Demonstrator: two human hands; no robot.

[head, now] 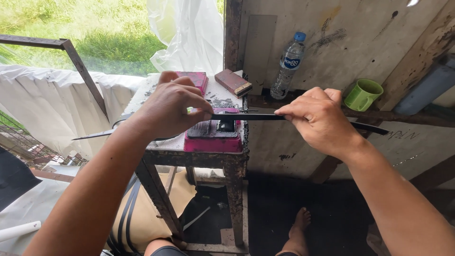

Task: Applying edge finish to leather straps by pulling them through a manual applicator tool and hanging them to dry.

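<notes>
Head camera view, looking down past two bare forearms. A long, thin, dark blade stretches level across the middle of the picture, its pointed end reaching out to the left and its other end running off to the right behind the right wrist. It lies across a dark sharpening stone set in a pink holder.

The left hand is clenched over the blade from above, fingers pinching it just left of the stone. The right hand grips the blade further right, beyond the edge of the stand, thumb and fingers closed on the metal.

The pink holder sits at the front of a small rusty metal worktop with worn, flaking legs. Further back on it lie a second pink block and a brown rectangular block, with dark grit scattered between them.

Behind, to the right, a stained wall carries a rusty ledge. On that ledge stand a clear plastic water bottle with a blue cap and, well apart from it, a green mug.

To the left, white cloth hangs over a railing, with grass beyond. White plastic sheeting hangs above the stand. Below, a bare foot rests on the dark floor.
</notes>
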